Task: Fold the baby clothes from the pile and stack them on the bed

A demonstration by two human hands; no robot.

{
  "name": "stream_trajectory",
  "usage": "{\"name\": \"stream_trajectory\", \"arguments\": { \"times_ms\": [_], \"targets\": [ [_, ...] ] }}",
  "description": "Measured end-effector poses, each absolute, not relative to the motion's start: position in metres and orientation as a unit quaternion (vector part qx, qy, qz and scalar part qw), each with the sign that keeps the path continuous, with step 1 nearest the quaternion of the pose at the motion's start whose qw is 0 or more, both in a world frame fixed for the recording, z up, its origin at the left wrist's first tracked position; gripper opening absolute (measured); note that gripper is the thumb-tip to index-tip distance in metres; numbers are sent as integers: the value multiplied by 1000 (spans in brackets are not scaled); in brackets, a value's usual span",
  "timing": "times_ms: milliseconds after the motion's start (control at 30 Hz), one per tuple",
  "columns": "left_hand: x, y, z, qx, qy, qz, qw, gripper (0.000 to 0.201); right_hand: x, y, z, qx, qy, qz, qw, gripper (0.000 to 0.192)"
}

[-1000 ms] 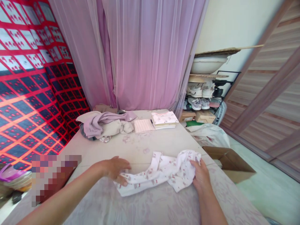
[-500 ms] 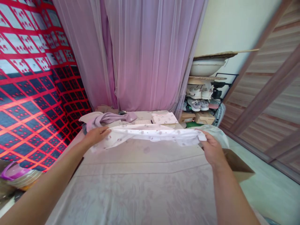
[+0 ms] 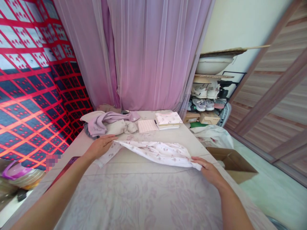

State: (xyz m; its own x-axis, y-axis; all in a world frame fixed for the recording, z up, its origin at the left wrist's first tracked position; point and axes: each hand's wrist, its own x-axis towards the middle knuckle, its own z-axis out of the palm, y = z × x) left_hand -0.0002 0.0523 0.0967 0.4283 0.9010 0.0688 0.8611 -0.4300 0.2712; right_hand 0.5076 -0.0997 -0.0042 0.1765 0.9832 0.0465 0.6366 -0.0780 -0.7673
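Observation:
A thin white cloth (image 3: 158,153) with a small scattered print stretches loosely between my two hands, low over the bed-like surface (image 3: 134,201). Its near edge sags toward the right, and a flap of it hangs below my left hand (image 3: 103,145). That hand pinches the cloth's left corner between thumb and fingers. At the other end, my right hand (image 3: 207,169) grips the right corner, with a bit of fabric poking out past the fingers. Whether the cloth is a garment I cannot tell.
Beyond the cloth lie crumpled mauve and beige clothes (image 3: 107,121), a striped pink cloth or pad (image 3: 147,126) and a folded printed cloth (image 3: 169,118). An open cardboard box (image 3: 232,163) stands right of the surface, below a shoe rack (image 3: 203,92). A red-edged dark item (image 3: 64,172) lies near my left forearm.
Both hands have come down and nearer, the right one more so. The cloth went from nearly level and taut to slack and slanting, still held at both ends.

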Motion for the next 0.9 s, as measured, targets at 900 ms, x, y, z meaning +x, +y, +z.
{"name": "stream_trajectory", "arguments": {
  "times_ms": [900],
  "targets": [
    [42, -24, 70, 847, 506, -149, 62, 24, 469, -11, 39, -729, -626, 253, 110, 22]
  ]
}}
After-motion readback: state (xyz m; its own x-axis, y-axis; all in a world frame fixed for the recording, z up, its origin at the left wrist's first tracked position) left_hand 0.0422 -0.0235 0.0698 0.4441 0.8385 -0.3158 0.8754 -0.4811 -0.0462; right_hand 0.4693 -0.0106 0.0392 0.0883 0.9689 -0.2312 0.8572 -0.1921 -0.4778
